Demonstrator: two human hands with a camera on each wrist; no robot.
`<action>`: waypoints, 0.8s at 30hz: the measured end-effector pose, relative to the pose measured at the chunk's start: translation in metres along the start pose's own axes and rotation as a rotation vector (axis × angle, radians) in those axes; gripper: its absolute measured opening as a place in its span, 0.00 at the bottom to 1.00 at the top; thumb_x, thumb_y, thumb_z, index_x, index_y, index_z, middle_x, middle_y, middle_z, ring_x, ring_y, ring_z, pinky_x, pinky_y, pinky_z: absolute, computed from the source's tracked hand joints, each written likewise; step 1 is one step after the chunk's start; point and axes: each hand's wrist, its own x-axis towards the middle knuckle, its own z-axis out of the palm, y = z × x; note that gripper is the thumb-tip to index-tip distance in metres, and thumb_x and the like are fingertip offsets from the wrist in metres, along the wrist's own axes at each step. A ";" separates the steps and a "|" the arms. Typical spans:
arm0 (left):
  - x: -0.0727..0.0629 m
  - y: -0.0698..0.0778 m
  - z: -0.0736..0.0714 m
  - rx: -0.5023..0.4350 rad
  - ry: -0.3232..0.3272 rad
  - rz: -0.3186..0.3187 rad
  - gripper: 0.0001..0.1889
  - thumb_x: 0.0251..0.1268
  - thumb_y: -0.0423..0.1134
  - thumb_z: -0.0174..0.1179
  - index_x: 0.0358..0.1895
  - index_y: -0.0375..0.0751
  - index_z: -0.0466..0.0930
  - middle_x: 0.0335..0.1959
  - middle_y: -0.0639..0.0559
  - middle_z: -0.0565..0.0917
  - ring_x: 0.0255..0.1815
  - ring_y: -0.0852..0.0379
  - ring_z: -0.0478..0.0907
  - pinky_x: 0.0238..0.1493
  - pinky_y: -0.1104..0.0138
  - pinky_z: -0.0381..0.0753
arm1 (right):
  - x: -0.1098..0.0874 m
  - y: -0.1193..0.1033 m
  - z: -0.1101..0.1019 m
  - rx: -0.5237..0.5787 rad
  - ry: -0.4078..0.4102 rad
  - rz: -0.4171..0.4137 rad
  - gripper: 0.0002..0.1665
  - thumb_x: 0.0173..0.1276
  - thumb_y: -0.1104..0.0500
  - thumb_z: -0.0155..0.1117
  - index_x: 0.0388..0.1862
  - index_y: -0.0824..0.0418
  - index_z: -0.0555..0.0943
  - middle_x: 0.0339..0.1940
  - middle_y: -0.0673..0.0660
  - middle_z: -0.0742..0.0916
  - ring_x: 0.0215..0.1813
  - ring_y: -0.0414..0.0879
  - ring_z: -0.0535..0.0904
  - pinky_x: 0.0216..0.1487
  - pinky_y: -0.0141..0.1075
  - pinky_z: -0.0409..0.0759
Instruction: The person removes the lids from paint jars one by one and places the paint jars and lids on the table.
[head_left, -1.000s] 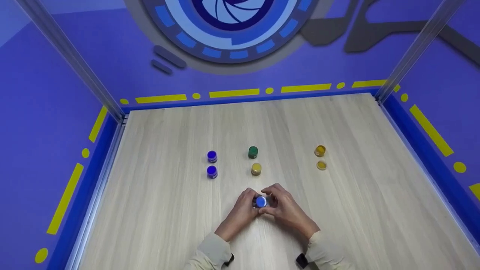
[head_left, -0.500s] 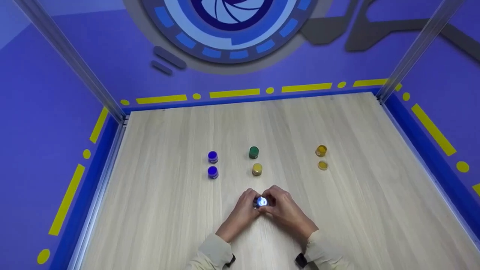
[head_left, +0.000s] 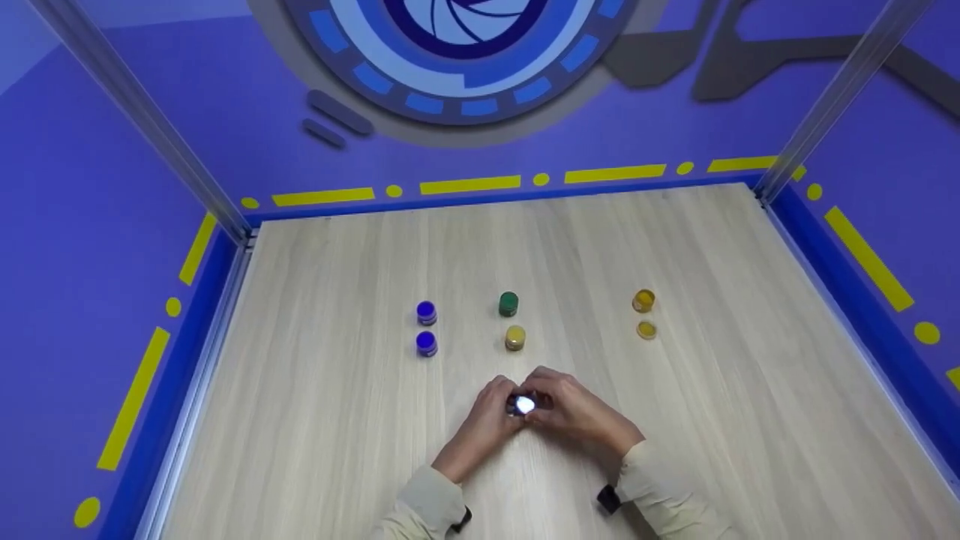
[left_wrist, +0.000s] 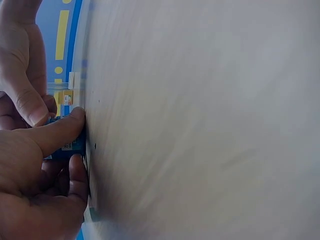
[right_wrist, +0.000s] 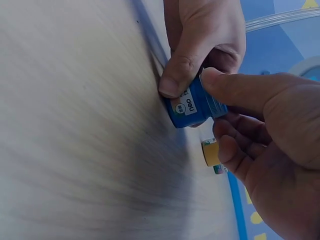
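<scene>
Near the front middle of the table, a small blue paint jar (right_wrist: pixel 185 111) stands between both hands. My left hand (head_left: pixel 484 420) grips its body, thumb across the printed label in the right wrist view. With thumb and fingers my right hand (head_left: pixel 581 411) pinches the jar's ridged blue lid (right_wrist: pixel 218 106). In the head view the lid top shows as a bright glare. The left wrist view shows the left thumb along the blue jar (left_wrist: pixel 75 142), its base close to the tabletop; the right fingers come from above in that view.
Beyond the hands stand two violet jars (head_left: pixel 426 343), a green jar (head_left: pixel 508 304) and a yellow jar (head_left: pixel 515 338). Farther right is an uncovered amber jar (head_left: pixel 643 301) with a round yellow lid (head_left: pixel 646 330) in front. Blue walls enclose the wooden table (head_left: pixel 337 285).
The right hand's loosened fingers have closed on the lid, and its wrist has turned slightly, the forearm swinging right. The left hand stays around the jar. The lid top went from blue to glare.
</scene>
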 end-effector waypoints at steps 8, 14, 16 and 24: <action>0.004 -0.001 -0.001 0.010 0.006 0.002 0.14 0.57 0.32 0.75 0.40 0.37 0.78 0.37 0.55 0.75 0.40 0.61 0.70 0.45 0.65 0.74 | -0.003 0.009 0.003 0.023 0.067 -0.045 0.21 0.64 0.64 0.76 0.56 0.62 0.84 0.50 0.55 0.86 0.49 0.49 0.83 0.52 0.41 0.82; 0.003 -0.001 0.001 -0.003 -0.014 -0.026 0.15 0.57 0.32 0.76 0.42 0.38 0.79 0.39 0.55 0.75 0.42 0.60 0.72 0.49 0.64 0.76 | -0.014 0.011 0.012 -0.026 0.257 0.046 0.31 0.59 0.55 0.82 0.57 0.67 0.81 0.44 0.57 0.84 0.42 0.50 0.80 0.41 0.38 0.81; 0.002 -0.001 0.002 -0.001 -0.005 -0.028 0.15 0.56 0.32 0.77 0.42 0.38 0.79 0.39 0.55 0.76 0.42 0.59 0.72 0.49 0.63 0.76 | -0.016 0.010 0.017 -0.038 0.300 0.060 0.31 0.57 0.53 0.83 0.54 0.68 0.82 0.41 0.57 0.84 0.40 0.49 0.80 0.40 0.37 0.80; 0.001 0.000 0.003 0.008 0.031 -0.002 0.16 0.53 0.31 0.77 0.41 0.36 0.80 0.37 0.53 0.77 0.42 0.58 0.74 0.49 0.62 0.76 | -0.017 0.003 0.033 -0.053 0.395 0.063 0.28 0.53 0.54 0.85 0.47 0.64 0.80 0.38 0.52 0.83 0.39 0.44 0.78 0.38 0.36 0.79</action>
